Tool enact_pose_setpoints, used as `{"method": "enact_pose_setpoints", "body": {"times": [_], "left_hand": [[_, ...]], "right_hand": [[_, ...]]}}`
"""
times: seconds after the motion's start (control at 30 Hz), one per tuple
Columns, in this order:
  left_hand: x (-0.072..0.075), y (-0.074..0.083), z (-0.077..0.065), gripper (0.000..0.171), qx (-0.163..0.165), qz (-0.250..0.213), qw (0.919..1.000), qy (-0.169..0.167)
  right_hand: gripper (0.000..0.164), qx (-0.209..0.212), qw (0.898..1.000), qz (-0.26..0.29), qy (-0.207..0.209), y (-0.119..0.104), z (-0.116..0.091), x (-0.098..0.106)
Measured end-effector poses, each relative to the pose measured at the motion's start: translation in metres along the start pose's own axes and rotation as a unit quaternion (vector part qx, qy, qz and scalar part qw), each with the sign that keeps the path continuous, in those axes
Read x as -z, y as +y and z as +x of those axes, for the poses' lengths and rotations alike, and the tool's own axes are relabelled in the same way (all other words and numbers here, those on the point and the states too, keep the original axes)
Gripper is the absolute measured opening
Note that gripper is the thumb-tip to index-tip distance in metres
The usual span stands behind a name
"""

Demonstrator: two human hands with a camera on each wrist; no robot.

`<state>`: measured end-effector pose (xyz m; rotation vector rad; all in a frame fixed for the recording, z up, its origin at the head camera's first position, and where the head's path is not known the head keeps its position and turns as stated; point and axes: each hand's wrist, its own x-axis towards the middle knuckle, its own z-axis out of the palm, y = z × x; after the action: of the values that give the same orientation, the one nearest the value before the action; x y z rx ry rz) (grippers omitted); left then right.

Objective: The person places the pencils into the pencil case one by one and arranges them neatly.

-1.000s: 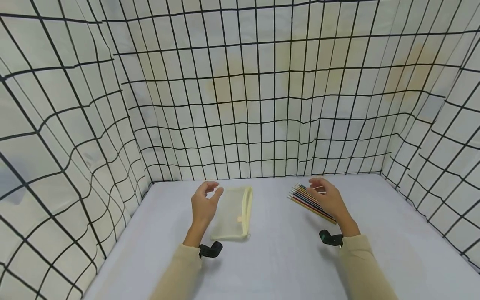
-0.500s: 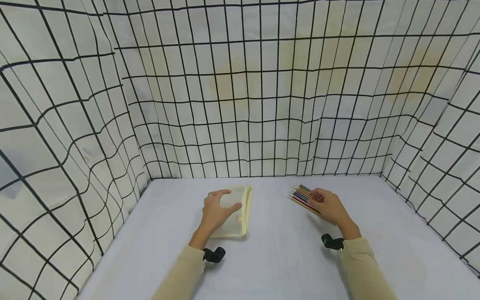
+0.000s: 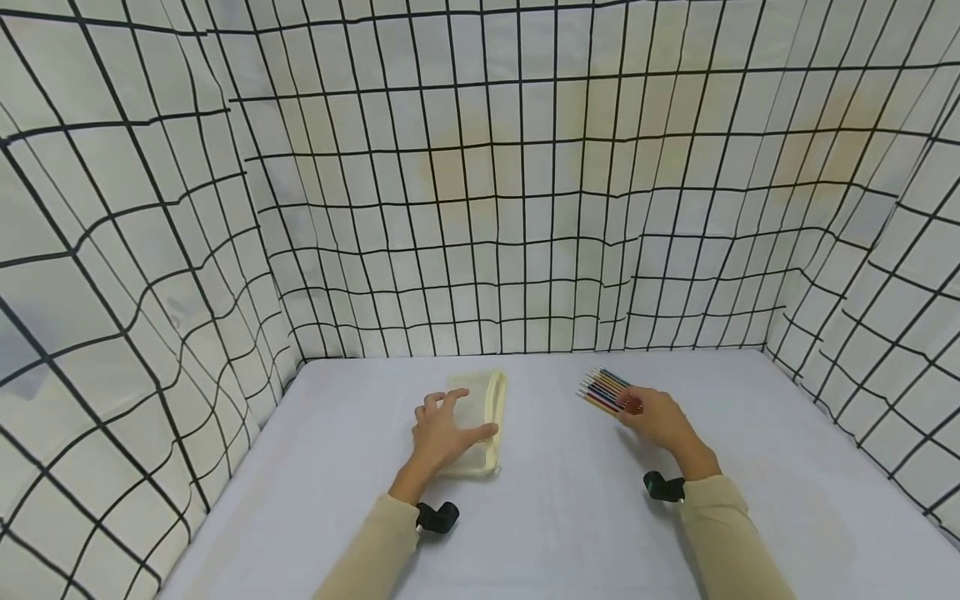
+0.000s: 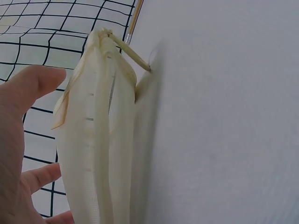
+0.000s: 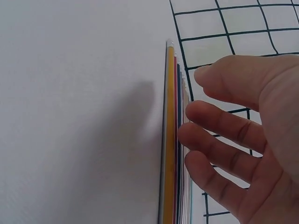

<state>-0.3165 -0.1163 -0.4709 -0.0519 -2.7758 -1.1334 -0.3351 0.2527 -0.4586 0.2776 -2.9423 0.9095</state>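
Note:
A pale yellow see-through zip pouch [image 3: 472, 407] lies flat on the white table, its zip edge on the right. My left hand [image 3: 437, 437] hovers over the pouch with fingers spread, the thumb reaching across the zip edge. In the left wrist view the pouch [image 4: 84, 154] shows its zip and a small pull tab [image 4: 135, 57], with thumb and fingers beside it. Right of it, several coloured pencils [image 3: 602, 390] lie side by side in a slanted row. Over their near end is my right hand [image 3: 663, 423], its loosely bent fingertips right at the pencils [image 5: 170, 140].
Black-lined white cloth walls [image 3: 525, 208] enclose the table's back and sides. Bare white tabletop [image 3: 555, 500] lies between the two hands. A small black wrist camera [image 3: 438, 517] sits on the left wrist, another black wrist camera [image 3: 663, 486] on the right.
My left hand has moved right and nearer, from the pouch's left edge to over it, fingers spreading. My right hand has come down toward the near end of the pencils.

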Motion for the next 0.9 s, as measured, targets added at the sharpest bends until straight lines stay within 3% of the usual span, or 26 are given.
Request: {"method": "enact_pose_setpoints", "body": {"times": [0.4,0.9], "left_hand": [[-0.0093,-0.003,0.0015,0.084,-0.001,0.026,0.9997,0.003],[-0.0095,-0.0075,0.0006,0.076,0.002,0.01,0.9999,0.008]], "right_hand": [[0.02,-0.023,0.999,-0.035,-0.008,0.0029,0.0003,-0.0043],[0.014,-0.018,0.997,-0.079,-0.006,0.0008,0.0,-0.0103]]}}
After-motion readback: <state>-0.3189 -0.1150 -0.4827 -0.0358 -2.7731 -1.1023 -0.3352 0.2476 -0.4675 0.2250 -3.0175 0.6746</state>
